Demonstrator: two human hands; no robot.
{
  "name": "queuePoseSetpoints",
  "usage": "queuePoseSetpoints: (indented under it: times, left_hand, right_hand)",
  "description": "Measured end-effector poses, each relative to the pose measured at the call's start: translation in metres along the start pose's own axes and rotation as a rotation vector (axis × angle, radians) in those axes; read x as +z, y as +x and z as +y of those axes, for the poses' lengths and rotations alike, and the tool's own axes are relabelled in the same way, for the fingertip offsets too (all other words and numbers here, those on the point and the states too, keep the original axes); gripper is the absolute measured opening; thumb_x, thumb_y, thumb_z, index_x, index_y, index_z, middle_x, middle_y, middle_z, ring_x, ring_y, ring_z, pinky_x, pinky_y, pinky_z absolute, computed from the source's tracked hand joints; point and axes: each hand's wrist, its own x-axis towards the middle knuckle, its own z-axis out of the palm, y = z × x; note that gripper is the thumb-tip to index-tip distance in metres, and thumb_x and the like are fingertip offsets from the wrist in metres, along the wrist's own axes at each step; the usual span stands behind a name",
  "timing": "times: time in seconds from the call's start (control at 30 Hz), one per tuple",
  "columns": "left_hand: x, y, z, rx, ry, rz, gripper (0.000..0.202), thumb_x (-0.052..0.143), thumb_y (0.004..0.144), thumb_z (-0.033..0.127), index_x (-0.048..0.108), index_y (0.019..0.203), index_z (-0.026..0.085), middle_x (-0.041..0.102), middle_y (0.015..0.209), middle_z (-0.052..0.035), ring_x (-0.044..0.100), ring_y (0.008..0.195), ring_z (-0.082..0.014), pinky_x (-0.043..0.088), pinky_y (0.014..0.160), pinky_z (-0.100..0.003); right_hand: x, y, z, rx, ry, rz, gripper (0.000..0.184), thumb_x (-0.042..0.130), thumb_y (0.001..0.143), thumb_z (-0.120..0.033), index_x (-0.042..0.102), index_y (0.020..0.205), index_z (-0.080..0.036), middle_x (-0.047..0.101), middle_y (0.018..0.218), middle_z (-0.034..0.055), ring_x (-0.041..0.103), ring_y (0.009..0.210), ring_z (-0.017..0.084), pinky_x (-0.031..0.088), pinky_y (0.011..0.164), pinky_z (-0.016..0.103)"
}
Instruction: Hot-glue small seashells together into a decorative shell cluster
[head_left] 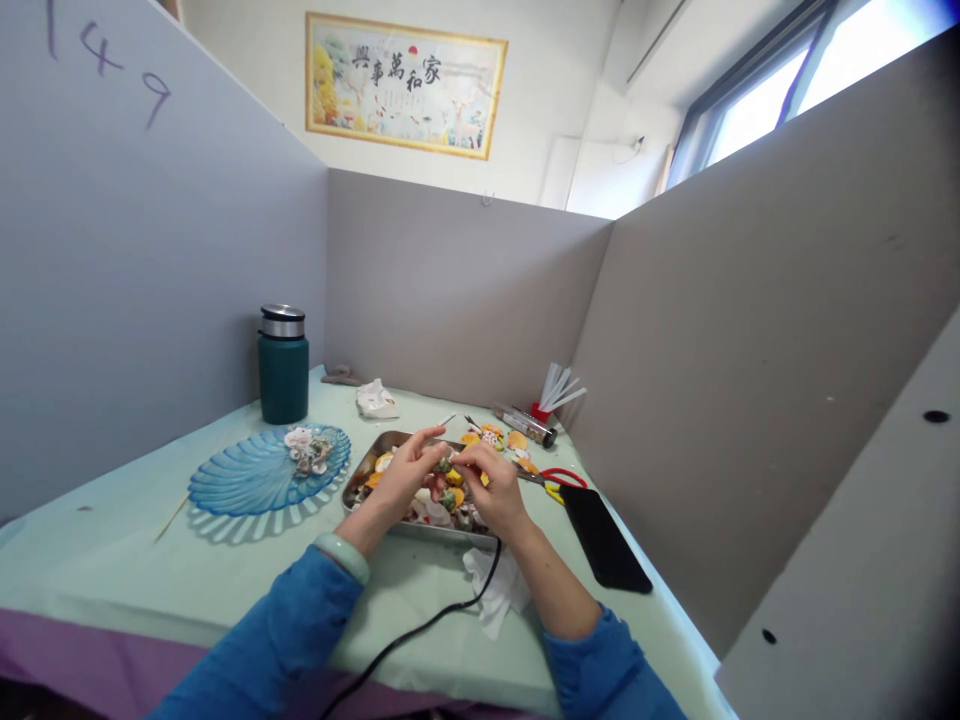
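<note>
Above a metal tray [450, 535] of shells, my left hand [409, 470] and my right hand [491, 485] meet with fingertips pinched. Between them is a small greenish piece [443, 465], perhaps a shell; the fingers partly cover it. White, orange and yellow shells [431, 508] fill the tray, some hidden behind my hands. To the left lies a blue scalloped plate [240, 475], with a cluster of pale shells [307, 450] at its right side.
A green bottle [283, 370] stands behind the plate. Right of the tray lie red-and-yellow-handled scissors [562, 480] and a black phone [606, 540]. A black cable [420, 628] and a white tissue [499, 590] lie in front. Grey panels enclose the table.
</note>
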Motion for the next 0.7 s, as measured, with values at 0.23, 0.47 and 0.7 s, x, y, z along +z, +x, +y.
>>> queuePoseSetpoints:
  times: [0.23,0.47,0.7]
  left_hand:
    - [-0.001,0.0008,-0.0004,0.003,0.005,0.004,0.063,0.066,0.073,0.044,0.045,0.124,0.011,0.054,0.063,0.0031,0.052,0.041,-0.0084,0.042,0.037,-0.02]
    - [-0.0017,0.001,-0.0003,-0.003,0.003,-0.001,0.064,0.066,0.073,0.043,0.046,0.124,0.011,0.054,0.06,0.0037,0.051,0.04,-0.008,0.042,0.037,-0.02]
    - [-0.0007,0.0009,-0.0005,-0.009,-0.02,0.003,0.058,0.067,0.074,0.039,0.047,0.121,0.012,0.054,0.065,0.0029,0.053,0.042,-0.0092,0.044,0.036,-0.021]
  right_hand:
    - [0.0004,-0.0004,0.0,-0.03,-0.002,0.003,0.014,0.051,0.089,-0.02,0.064,0.086,-0.022,0.059,0.08,0.0041,0.057,0.076,0.017,0.047,0.071,0.03]
    - [0.0005,0.0001,-0.0002,-0.052,-0.005,-0.006,0.014,0.05,0.089,-0.016,0.064,0.087,-0.021,0.059,0.082,0.0042,0.057,0.077,0.017,0.047,0.071,0.03]
    - [0.0021,-0.0004,0.0029,-0.073,-0.024,0.002,0.014,0.05,0.089,-0.017,0.064,0.088,-0.02,0.06,0.082,0.0045,0.057,0.078,0.017,0.047,0.072,0.03]
